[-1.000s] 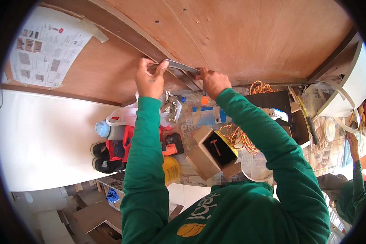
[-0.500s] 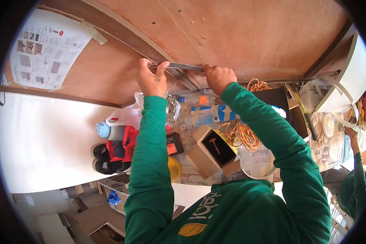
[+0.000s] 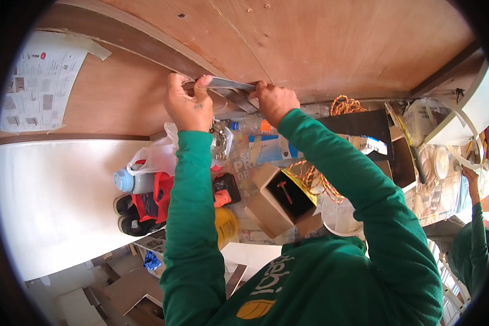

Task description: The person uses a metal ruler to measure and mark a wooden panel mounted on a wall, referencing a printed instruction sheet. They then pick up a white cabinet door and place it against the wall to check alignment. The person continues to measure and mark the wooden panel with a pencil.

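Observation:
My left hand (image 3: 192,108) pinches one end of a thin grey strip (image 3: 229,83) between thumb and fingers. At the strip's other end, my right hand (image 3: 277,102) has its fingers closed around it. The strip lies nearly level between the two hands, along a brown wooden batten (image 3: 141,44) on a reddish-brown wood panel (image 3: 331,51). What the strip is made of I cannot tell. Part of it is hidden behind the left fingers, where a curled end seems to show.
Below my arms lie an open cardboard box (image 3: 264,209) with a black inside, twisted orange cord (image 3: 345,104) and a blue-capped bottle (image 3: 138,181). A printed sheet (image 3: 41,84) is taped at the left. Another person's arm (image 3: 477,217) reaches in at the right beside a white curved piece (image 3: 462,117).
Both hands, with the strip between them, have shifted a little to the left in the picture. The view itself has also moved, so the sheet and panel sit differently. The grip looks the same.

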Action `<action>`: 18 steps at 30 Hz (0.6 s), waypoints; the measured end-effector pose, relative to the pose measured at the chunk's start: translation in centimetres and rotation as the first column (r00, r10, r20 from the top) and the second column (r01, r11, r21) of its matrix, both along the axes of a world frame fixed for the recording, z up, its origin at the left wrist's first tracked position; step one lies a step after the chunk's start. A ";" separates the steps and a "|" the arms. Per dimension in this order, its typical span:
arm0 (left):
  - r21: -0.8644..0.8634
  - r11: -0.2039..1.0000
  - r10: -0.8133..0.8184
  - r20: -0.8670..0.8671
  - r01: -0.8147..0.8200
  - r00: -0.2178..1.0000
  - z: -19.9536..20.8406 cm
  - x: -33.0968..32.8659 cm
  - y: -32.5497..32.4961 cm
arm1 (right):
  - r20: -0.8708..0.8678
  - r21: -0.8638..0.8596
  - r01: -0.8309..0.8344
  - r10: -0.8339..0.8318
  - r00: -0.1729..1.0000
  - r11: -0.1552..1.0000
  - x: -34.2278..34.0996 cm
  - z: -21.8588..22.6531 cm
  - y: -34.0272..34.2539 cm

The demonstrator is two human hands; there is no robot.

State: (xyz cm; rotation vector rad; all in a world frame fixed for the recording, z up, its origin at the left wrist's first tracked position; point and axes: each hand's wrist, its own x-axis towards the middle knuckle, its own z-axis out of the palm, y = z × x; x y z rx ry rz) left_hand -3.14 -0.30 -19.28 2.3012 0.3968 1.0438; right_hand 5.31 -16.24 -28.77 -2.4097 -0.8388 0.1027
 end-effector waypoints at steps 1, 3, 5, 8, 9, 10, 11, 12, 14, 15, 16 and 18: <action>0.049 0.997 0.057 -0.029 -0.055 0.998 -0.2 -0.4 0.1 | 0.004 0.034 0.004 -0.004 1.000 0.999 -0.7 -0.9 0.2; 0.079 0.992 0.102 -0.020 -0.100 0.995 -0.1 0.0 0.0 | -0.030 0.017 -0.036 0.036 0.999 0.999 -0.6 -0.7 0.4; 0.042 0.995 0.086 0.000 -0.086 0.996 -0.6 -0.2 0.5 | -0.062 0.014 -0.092 0.093 0.994 0.996 -0.4 0.0 -0.3; 0.007 0.997 0.074 0.080 -0.075 0.994 -1.7 0.6 0.1 | 0.037 -0.036 -0.035 0.036 0.999 0.999 1.0 -0.3 -1.6; -0.037 0.996 0.079 0.111 -0.075 0.991 -1.9 1.0 0.0 | 0.069 -0.077 -0.005 0.010 0.998 0.997 1.6 -0.7 -1.8; -0.091 0.992 0.093 0.129 -0.082 0.987 -2.6 0.7 -0.4 | 0.063 -0.092 -0.019 0.025 0.998 0.996 1.4 -0.3 -2.1; -0.144 0.986 0.108 0.146 -0.087 0.983 -3.2 0.6 -0.6 | 0.057 -0.106 -0.032 0.038 0.998 0.994 1.4 0.2 -2.4; -0.196 0.977 0.123 0.163 -0.090 0.979 -3.6 0.5 -0.5 | 0.050 -0.119 -0.045 0.051 0.997 0.992 1.3 0.6 -2.5; -0.227 0.973 0.079 0.151 -0.043 0.985 -4.0 0.6 -0.7 | 0.044 -0.119 -0.057 0.063 0.997 0.991 1.2 -0.6 -2.4; -0.241 0.970 0.056 0.146 -0.019 0.988 -4.2 0.8 -0.7 | 0.041 -0.119 -0.063 0.068 0.997 0.991 1.3 -1.1 -2.3; -0.254 0.967 0.042 0.139 -0.006 0.989 -4.3 0.6 -0.6 | 0.023 -0.115 -0.059 0.062 0.998 0.992 0.9 -1.0 -2.1; -0.237 0.971 0.047 0.185 -0.001 0.982 -4.6 0.9 -0.3 | -0.012 -0.108 -0.050 0.049 0.999 0.993 0.4 -0.7 -1.9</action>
